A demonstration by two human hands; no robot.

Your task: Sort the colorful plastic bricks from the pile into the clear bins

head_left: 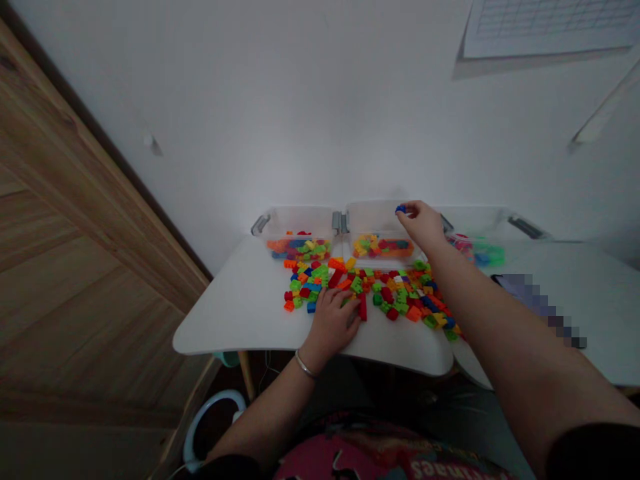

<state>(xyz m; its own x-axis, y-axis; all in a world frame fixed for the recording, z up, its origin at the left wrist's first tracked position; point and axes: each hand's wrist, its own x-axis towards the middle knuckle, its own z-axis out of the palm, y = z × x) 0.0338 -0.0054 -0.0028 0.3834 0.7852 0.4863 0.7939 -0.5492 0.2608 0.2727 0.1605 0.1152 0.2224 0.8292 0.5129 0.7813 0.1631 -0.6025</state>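
I have the right hand (423,225) pinching a blue brick (401,209) between its fingertips, above the rear of the middle bin (383,227). The left hand (331,323), fingers curled, lies on loose bricks (395,293) near the worktop's (235,320) front edge; any grip is unclear

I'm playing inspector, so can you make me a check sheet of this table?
Surface: white table with rounded corners.
Job's things: loose plastic building bricks in a heap; clear plastic bins holding more bricks.
Clutter: blurred flat object at right.
Hands: left hand on the loose bricks; right hand pinching a blue brick above a bin.
Cables: thin white cable below the table.
Surroundings: white wall, wooden panel, paper grid chart.
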